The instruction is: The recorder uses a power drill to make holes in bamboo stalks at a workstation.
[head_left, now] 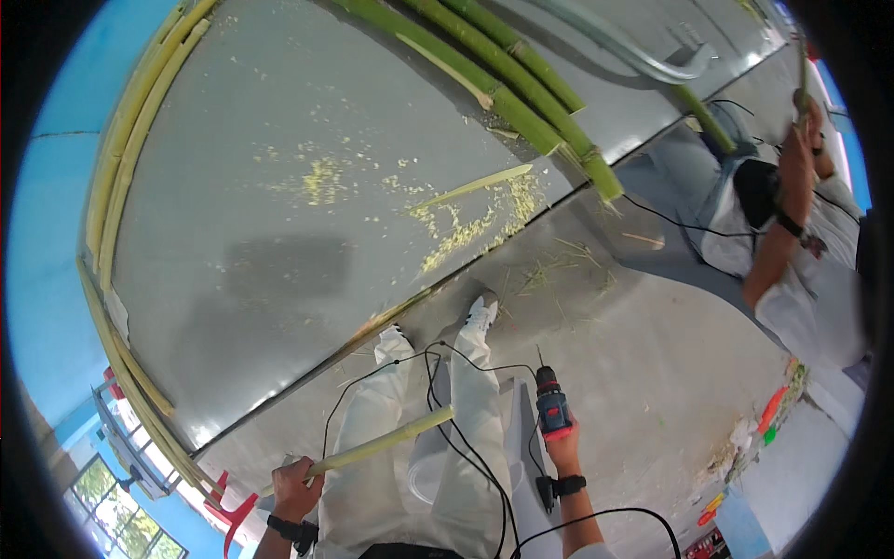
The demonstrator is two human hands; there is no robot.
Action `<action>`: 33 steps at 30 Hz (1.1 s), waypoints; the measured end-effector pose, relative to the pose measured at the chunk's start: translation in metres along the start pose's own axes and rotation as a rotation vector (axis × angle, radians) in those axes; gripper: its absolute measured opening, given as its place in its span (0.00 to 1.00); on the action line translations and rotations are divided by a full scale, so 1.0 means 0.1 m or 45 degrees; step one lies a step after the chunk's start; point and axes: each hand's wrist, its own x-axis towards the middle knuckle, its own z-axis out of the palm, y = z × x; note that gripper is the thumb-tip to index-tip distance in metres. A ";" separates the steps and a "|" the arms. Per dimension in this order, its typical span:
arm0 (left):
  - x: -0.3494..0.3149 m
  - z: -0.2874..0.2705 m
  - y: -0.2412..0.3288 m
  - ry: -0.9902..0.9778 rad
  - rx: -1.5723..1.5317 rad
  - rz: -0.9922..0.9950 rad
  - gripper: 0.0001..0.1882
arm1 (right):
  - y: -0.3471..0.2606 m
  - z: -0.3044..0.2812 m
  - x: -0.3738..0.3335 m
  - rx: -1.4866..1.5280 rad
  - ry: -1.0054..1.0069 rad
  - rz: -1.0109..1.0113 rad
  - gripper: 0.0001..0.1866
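My left hand (296, 489) is closed around one end of a pale green bamboo piece (382, 440), which slants up to the right across my lap. In my right hand (562, 449) is a dark cordless drill (552, 402) with red parts, its thin bit pointing away from me. The bit and the bamboo are apart. Part of the drill's grip is hidden by my fingers.
A grey table (279, 102) ahead carries yellowish shavings (461, 233), thick green bamboo poles (521, 102) and split strips (130, 140) along its left edge. Black cables (466, 447) cross my legs. A red curved object (231, 511) lies left. Another person (792, 205) works at right.
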 end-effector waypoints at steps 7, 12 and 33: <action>0.34 0.36 0.33 0.007 -0.005 -0.127 0.09 | 0.37 -0.17 0.07 0.134 0.096 0.070 0.16; 0.42 0.34 0.66 -0.040 -0.047 -0.187 0.09 | 0.18 -0.30 0.05 -0.039 0.104 0.430 0.11; 0.07 -0.66 0.82 0.049 -0.563 0.030 0.14 | 0.41 -0.96 -0.32 -0.493 0.230 -0.219 0.15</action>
